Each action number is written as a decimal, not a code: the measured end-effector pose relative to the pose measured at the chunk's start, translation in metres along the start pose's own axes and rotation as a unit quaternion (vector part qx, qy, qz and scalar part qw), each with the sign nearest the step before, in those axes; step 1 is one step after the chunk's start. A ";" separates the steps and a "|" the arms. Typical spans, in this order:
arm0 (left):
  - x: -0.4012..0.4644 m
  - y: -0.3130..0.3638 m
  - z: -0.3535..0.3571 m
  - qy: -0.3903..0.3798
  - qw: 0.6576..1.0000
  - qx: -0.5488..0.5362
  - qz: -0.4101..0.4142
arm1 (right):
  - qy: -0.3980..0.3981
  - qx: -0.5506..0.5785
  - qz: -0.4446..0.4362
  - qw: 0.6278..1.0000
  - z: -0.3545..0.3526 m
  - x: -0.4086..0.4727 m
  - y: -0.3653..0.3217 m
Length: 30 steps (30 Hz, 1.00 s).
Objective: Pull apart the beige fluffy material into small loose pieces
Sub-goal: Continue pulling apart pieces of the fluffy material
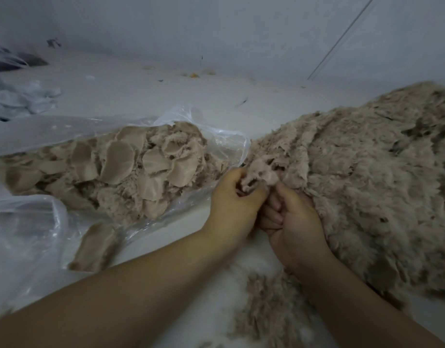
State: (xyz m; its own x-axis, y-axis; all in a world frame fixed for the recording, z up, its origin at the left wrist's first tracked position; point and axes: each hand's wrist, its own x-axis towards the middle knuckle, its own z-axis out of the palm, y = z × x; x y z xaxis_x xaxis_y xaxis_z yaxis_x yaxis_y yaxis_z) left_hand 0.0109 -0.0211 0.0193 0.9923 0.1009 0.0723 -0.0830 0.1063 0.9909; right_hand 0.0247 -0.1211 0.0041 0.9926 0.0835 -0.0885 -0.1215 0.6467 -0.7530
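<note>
A small tuft of beige fluffy material (259,175) is pinched in the curled fingers of the left hand (235,204), at the near edge of the large beige fluffy pile (362,187) spread on the pale floor (141,91). The right hand (291,219) is curled against the pile edge; grip unclear. Flat beige pieces (121,167) are held in a clear plastic bag (216,136) to the left. Loose shreds (266,310) are scattered near the forearms.

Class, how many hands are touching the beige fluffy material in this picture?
2. The left hand pinches a tuft at the big pile's edge; the right hand grips material just beside it.
</note>
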 end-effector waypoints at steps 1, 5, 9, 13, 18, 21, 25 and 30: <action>0.004 0.000 -0.001 0.016 1.000 0.003 0.012 | -0.005 0.002 0.004 1.000 0.001 -0.001 -0.001; 0.007 -0.011 -0.018 0.037 0.999 -0.022 0.007 | -0.013 0.006 0.017 1.000 0.000 0.000 -0.002; 0.001 -0.019 -0.033 0.007 0.996 -0.081 -0.039 | -0.020 -0.001 0.014 1.000 -0.001 0.001 -0.001; 0.002 -0.021 -0.034 0.003 0.993 -0.103 -0.049 | -0.041 -0.009 0.015 0.999 -0.003 0.001 -0.001; 0.005 -0.021 -0.034 0.012 0.994 -0.094 -0.051 | -0.061 -0.108 -0.028 0.992 -0.003 0.000 0.005; 0.002 -0.019 -0.033 0.055 0.995 -0.086 -0.010 | -0.061 -0.146 -0.033 0.987 -0.002 -0.001 0.007; -0.006 -0.012 -0.038 0.065 0.980 -0.008 0.187 | -0.064 -0.124 -0.027 0.990 -0.003 -0.002 0.006; -0.001 -0.016 -0.032 -0.035 0.957 0.203 0.203 | -0.101 -0.067 -0.011 0.993 0.004 -0.009 0.003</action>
State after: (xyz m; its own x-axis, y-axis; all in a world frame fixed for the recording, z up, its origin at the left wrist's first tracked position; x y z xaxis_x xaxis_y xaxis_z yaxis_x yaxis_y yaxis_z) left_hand 0.0085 0.0084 -0.0004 0.8907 -0.0150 0.4543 -0.4345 -0.3216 0.8413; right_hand 0.0158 -0.1172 0.0053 0.9720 0.2295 0.0508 -0.0851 0.5449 -0.8342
